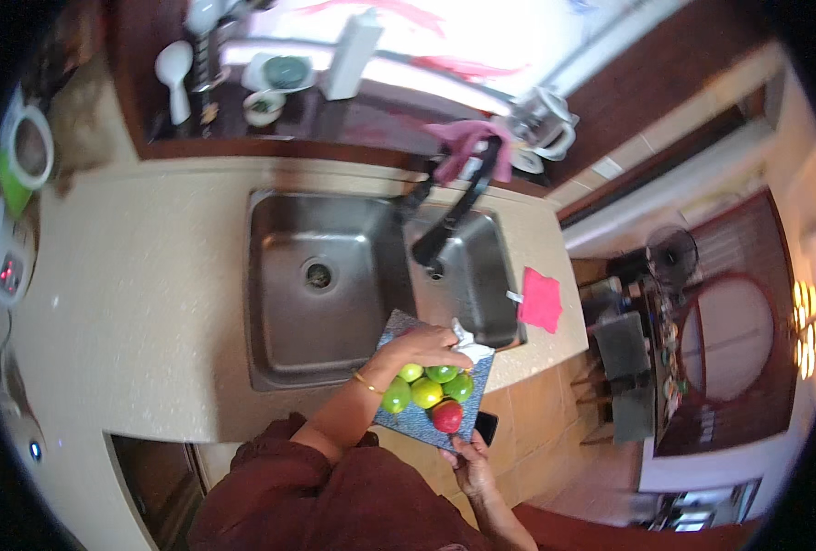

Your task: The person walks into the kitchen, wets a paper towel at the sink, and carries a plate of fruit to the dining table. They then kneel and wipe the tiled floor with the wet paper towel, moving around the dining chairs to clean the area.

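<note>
A dark speckled rectangular board [408,428] extends over the sink's front edge. On it sit several green limes [396,395], a yellow lime or lemon [427,392] and a round red fruit [447,417]. My left hand [428,346], with a gold bangle at the wrist, reaches across the board above the fruit. Its fingers close on a crumpled white cloth or tissue [474,346] at the board's far right corner. My right hand [471,460] grips the board's near edge, beside the red fruit. A black flat object [487,428], perhaps a phone, shows partly from behind the board.
Ahead is a double steel sink [332,310] with a black faucet [449,220] draped in a pink cloth [473,141]. A bright pink cloth [541,300] lies on the right counter. A rice cooker [7,255] stands far left. Chairs [621,344] stand at right.
</note>
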{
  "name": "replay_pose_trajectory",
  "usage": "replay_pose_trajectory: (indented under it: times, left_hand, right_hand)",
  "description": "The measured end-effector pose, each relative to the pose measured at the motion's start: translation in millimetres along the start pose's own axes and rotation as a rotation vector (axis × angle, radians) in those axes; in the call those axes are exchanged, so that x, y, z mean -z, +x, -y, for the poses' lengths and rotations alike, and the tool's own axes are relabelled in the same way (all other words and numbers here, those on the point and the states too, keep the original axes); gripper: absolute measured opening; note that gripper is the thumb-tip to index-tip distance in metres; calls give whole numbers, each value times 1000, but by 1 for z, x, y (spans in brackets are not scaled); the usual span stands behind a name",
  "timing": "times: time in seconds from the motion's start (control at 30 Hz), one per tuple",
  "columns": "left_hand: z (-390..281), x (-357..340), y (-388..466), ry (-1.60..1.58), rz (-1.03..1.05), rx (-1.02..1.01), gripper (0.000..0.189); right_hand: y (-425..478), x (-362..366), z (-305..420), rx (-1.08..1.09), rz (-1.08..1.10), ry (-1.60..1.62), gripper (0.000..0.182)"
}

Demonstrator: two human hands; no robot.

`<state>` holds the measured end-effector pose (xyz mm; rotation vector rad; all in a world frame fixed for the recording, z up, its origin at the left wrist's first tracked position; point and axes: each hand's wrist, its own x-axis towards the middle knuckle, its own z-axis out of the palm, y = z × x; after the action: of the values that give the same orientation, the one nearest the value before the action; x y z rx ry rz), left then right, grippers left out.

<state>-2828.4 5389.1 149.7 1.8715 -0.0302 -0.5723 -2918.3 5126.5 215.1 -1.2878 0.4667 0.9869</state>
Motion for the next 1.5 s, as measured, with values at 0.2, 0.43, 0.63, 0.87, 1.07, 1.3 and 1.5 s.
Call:
replay_pose_trajectory:
  times: [0.2,0.43,0.63,0.87,1.07,1.3,1.5]
  left_hand:
    - [-28,-20,29,-74,102,-263,54]
    - [-30,-82,89,-396,190,-148,34]
    - [-56,-182,155,-566,266,-212,32]
    - [-84,-313,221,-574,366,-243,33]
    - [-116,-400,266,-723,405,-295,39]
    - [-151,-426,344,-807,337,-263,49]
    - [-144,-398,428,-822,366,-283,58]
  right_hand:
    - [-1,12,-42,160,-19,273,33]
    - [24,64,-109,372,-142,457,37]
    - [17,149,-142,422,-198,535,41]
    - [-26,252,-163,520,-263,592,41]
    - [-30,324,-191,580,-401,669,41]
    - [-21,417,-190,609,-505,740,40]
    - [-9,512,-173,660,-596,801,32]
